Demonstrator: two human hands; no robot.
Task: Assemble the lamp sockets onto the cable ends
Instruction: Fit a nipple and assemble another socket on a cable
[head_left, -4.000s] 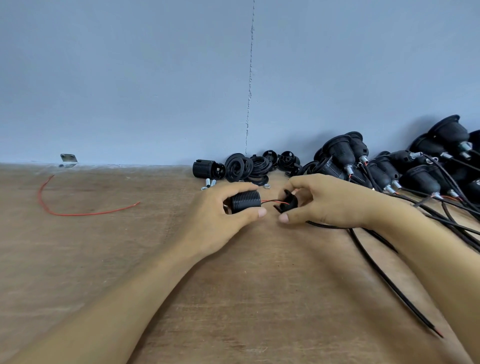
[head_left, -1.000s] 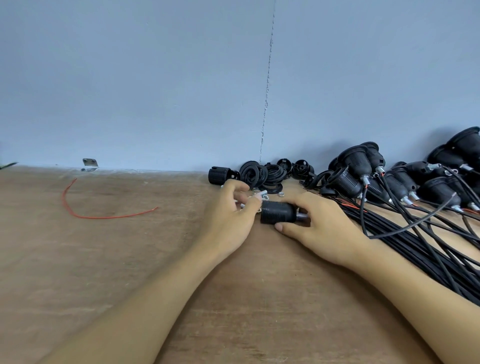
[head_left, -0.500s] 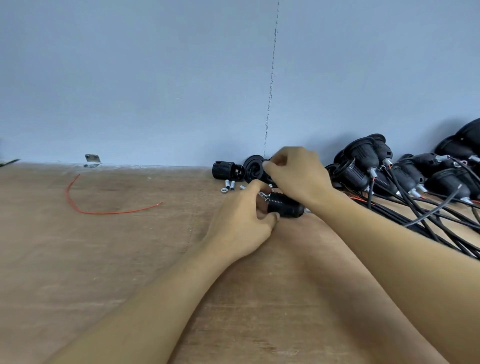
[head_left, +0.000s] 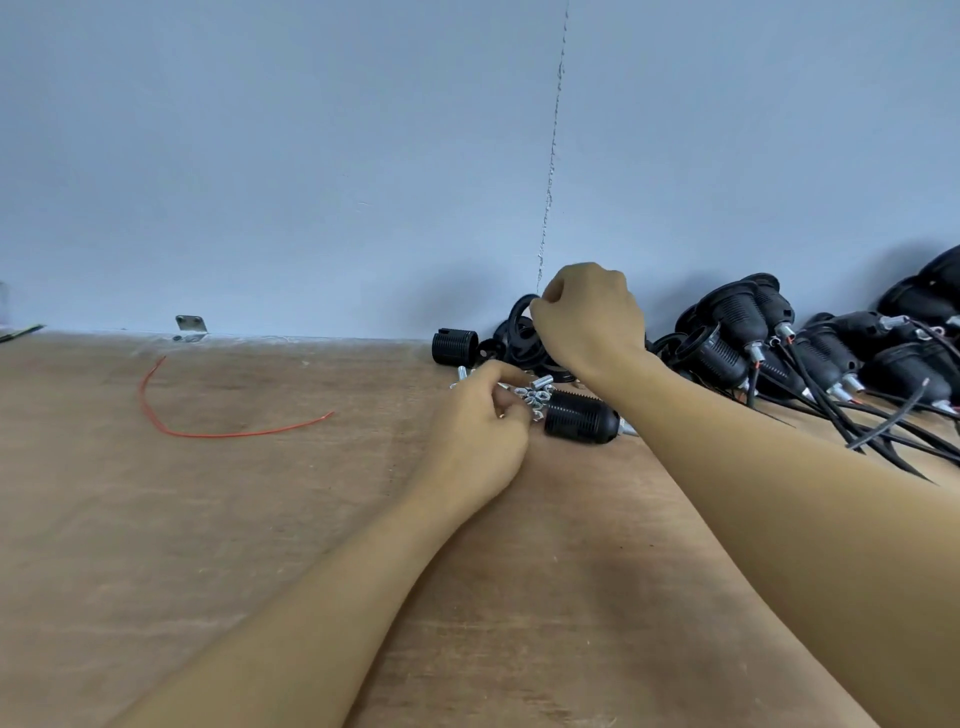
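**Most sockets wired, one in hand**

A heap of finished sockets (head_left: 737, 338) on black cables (head_left: 857, 431) lies at three o'clock along the wall. One socket (head_left: 579, 418) lies on its side on the table (head_left: 260, 519), at three o'clock of the left hand (head_left: 480, 421), whose narrow grip pinches at small silver fittings (head_left: 535, 395). The right hand (head_left: 589, 317), at twelve o'clock of that socket, pinches a black ring (head_left: 519, 317). I judge this socket unfinished, with few loose parts left.
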